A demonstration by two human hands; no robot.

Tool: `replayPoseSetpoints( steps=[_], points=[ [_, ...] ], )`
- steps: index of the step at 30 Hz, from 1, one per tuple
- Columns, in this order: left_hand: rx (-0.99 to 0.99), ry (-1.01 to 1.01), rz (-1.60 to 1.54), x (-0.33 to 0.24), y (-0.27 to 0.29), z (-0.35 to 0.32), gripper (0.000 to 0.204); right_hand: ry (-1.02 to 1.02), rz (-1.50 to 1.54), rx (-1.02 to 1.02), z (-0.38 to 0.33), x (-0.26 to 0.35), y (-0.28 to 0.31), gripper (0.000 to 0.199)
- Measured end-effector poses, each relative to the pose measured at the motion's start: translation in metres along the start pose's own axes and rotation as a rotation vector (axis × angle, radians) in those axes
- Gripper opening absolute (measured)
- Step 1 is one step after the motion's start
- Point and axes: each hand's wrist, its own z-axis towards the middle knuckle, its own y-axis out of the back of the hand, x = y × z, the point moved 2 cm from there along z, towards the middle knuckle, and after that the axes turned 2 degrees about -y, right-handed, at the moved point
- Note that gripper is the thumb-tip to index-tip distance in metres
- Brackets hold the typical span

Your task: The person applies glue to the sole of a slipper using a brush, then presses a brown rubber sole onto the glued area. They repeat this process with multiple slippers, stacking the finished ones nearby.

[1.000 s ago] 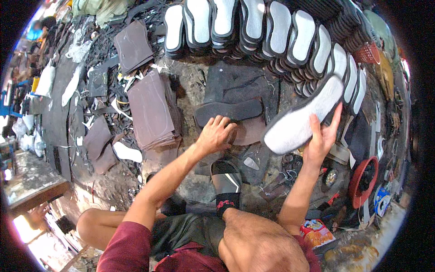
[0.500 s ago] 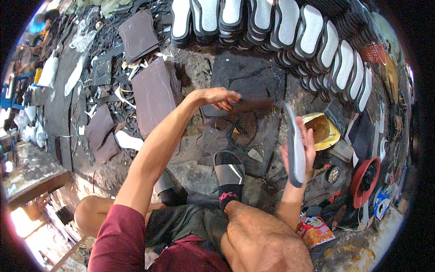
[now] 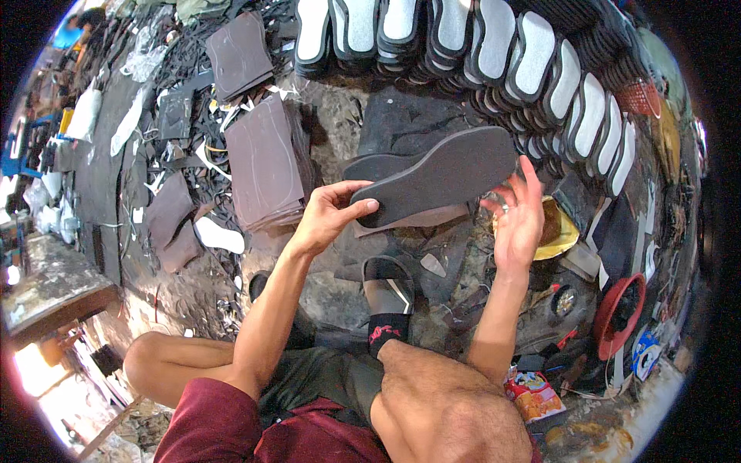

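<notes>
A dark grey shoe sole (image 3: 440, 174) is held flat above the ground, its dark face up. My left hand (image 3: 328, 216) pinches its near end between thumb and fingers. My right hand (image 3: 517, 224) is beside the sole's wider far end, palm toward me and fingers spread, with the fingertips at the sole's edge. More dark sole pieces (image 3: 417, 119) lie on the ground under it. My foot in a black sandal (image 3: 386, 289) rests just below the hands.
A curved row of white-topped soles (image 3: 494, 46) runs along the top and right. Stacks of brown sheets (image 3: 266, 162) lie to the left among scraps. A yellow bowl (image 3: 570, 235), a red round lid (image 3: 617, 312) and a snack packet (image 3: 532, 393) sit on the right.
The sole, white face up in my right hand a second ago, was turned on edge and now lies dark side up in my left hand. My right hand has let go.
</notes>
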Motion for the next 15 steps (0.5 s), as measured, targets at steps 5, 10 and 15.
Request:
replayPoseSetpoints(
  steps=[5, 10, 15],
  points=[
    [-0.028, 0.079, -0.162, 0.016, 0.002, -0.003, 0.046, 0.054, -0.305, -0.032, 0.019, -0.025, 0.016, 0.045],
    [-0.418, 0.291, -0.138, 0.075, 0.001, -0.009, 0.046, -0.196, -0.438, -0.089, 0.022, -0.099, 0.066, 0.042],
    [-0.459, 0.295, -0.091, 0.106, 0.009, -0.011, 0.048, -0.208, -0.499, -0.048, 0.028, -0.123, 0.076, 0.043]
  ],
)
